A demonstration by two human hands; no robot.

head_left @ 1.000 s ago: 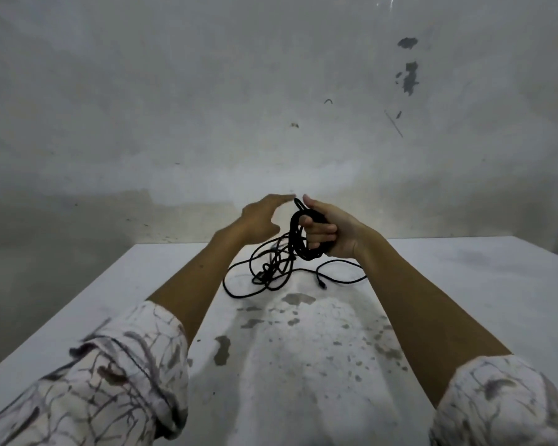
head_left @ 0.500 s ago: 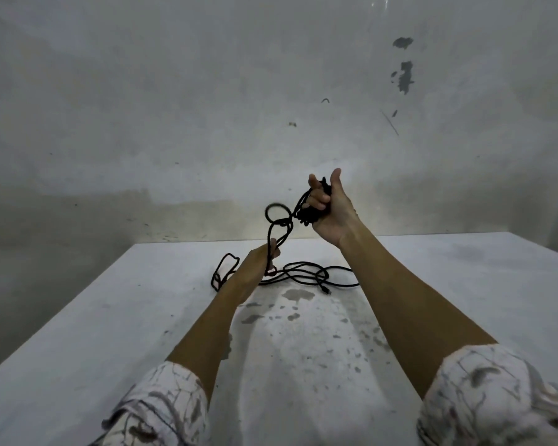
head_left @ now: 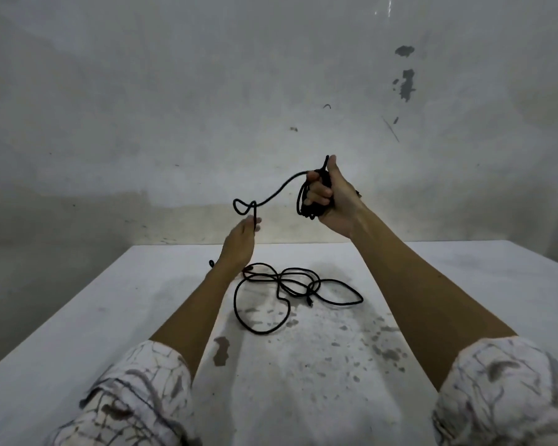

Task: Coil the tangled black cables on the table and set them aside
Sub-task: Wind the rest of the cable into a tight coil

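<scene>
My right hand [head_left: 334,196] is raised above the far edge of the table and grips a small bundle of coiled black cable [head_left: 304,201]. From the bundle a strand of cable [head_left: 273,194] runs left and down to a small twisted loop. My left hand [head_left: 240,241] is lifted just below that loop and pinches the strand between its fingertips. The loose cable [head_left: 284,284] lies in tangled loops on the white table [head_left: 110,317], between my forearms.
The table top is stained with grey flecks near the middle [head_left: 335,342]. A bare grey wall [head_left: 174,107] stands close behind the far edge. My patterned white sleeves fill the lower corners.
My left hand has risen from the table with the strand, drawing it out to the left. My right hand stays raised with the bundle. The loose loops have shifted on the table.
</scene>
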